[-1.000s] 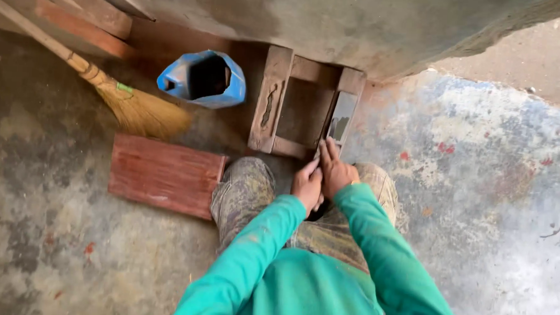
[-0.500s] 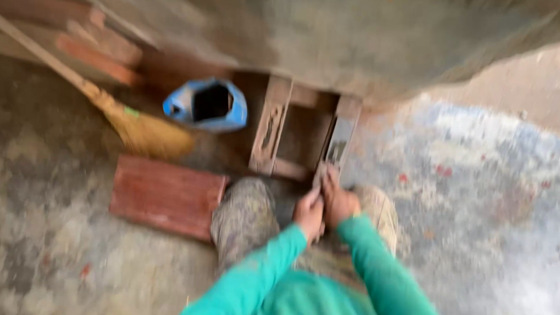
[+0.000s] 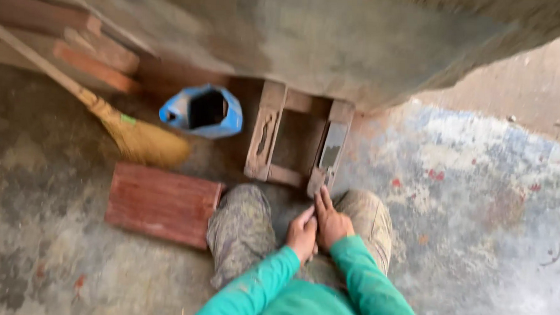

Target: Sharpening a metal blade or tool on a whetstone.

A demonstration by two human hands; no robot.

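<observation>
Left hand (image 3: pixel 302 235): pressed against right, fingers curled, nothing seen in grip. Right hand (image 3: pixel 331 224): fingers extended forward, touching left. Both arms in teal sleeves, converging between bent knees.

Frame (image 3: pixel 296 139) ahead of hands — bag (image 3: pixel 203 112), broom (image 3: pixel 133 135) left; brick (image 3: pixel 163 203) nearer left.

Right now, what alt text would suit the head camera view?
A crouching person in green sleeves presses the left hand and right hand together between their knees, near a wooden frame, red brick slab, broom and blue bag.
</observation>
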